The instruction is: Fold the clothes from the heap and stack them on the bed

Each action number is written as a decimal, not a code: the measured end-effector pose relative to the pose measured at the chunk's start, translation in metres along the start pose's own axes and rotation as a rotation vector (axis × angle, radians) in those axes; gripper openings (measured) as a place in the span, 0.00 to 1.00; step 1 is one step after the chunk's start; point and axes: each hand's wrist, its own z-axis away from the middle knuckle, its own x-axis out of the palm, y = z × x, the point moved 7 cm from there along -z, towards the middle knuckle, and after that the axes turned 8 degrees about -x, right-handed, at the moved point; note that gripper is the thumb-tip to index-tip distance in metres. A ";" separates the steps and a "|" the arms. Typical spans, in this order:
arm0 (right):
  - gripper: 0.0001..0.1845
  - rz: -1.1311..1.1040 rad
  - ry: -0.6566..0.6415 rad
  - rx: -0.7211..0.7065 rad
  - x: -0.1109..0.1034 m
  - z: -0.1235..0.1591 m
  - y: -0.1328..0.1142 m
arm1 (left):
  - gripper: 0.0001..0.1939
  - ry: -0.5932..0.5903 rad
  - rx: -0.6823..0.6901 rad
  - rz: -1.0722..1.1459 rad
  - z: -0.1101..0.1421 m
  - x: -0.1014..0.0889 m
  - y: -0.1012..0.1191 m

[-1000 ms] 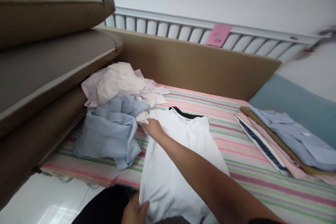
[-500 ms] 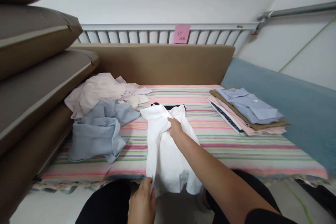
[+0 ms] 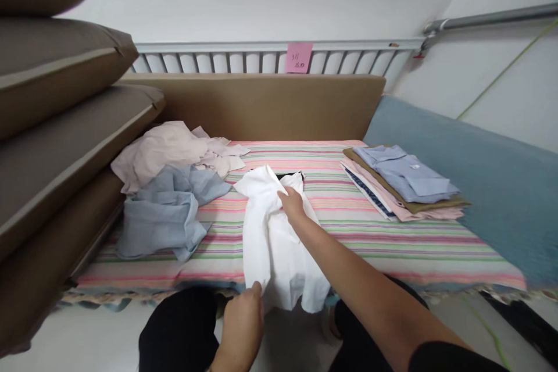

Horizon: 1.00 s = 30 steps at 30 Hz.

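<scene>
A white shirt (image 3: 258, 232) lies partly folded at the front middle of the bed, its lower end hanging over the edge. My left hand (image 3: 243, 319) is closed on the lower end of its folded left side. Up near the collar, my right hand (image 3: 291, 203) pinches the edge of the same folded layer. A dark flat thing (image 3: 288, 175) peeks out beneath the shirt's top end; most of it is hidden.
Crumpled blue-grey clothing (image 3: 163, 218) and pale pink clothing (image 3: 161, 148) lie at left beside stacked brown cushions (image 3: 78, 145). A folded stack with a light-blue shirt (image 3: 405, 168) on top sits at right. A brown board (image 3: 270, 104) stands behind the striped sheet (image 3: 370, 238).
My left hand has risen a little, lifting the lower end of the shirt's folded side inward. My right hand keeps its hold near the collar. The view has shifted slightly.
</scene>
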 end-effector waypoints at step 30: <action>0.11 1.058 -0.556 -0.609 0.073 -0.055 -0.064 | 0.09 -0.286 0.272 0.453 -0.121 -0.022 0.026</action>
